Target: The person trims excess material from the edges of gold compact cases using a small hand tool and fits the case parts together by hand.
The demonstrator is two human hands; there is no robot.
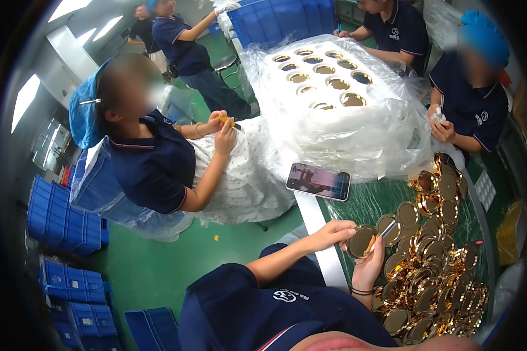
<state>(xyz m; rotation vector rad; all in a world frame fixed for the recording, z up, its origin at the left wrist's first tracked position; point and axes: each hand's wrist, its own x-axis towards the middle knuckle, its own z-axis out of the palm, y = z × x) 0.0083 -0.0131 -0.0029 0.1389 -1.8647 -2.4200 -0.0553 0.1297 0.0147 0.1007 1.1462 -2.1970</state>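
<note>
My left hand (335,234) pinches the edge of a round gold-rimmed disc (360,242) with a dull, dark flat face. Close against its right side, my right hand (369,268) is closed around a slim blue-and-white stick-like tool (389,229). A small orange piece shows at the fingers beside the disc; I cannot make out whether it belongs to the tool. Beyond and to the right of my hands lies a large heap of similar shiny gold discs (433,260), piled loosely on the plastic-covered green table (369,202).
A phone (318,181) leans at the table's far left. Beyond it, discs sit in rows on a white, plastic-wrapped stack (328,76). A blue bin (281,23) stands behind. Co-workers sit left and right. Blue crates (64,216) line the floor at left.
</note>
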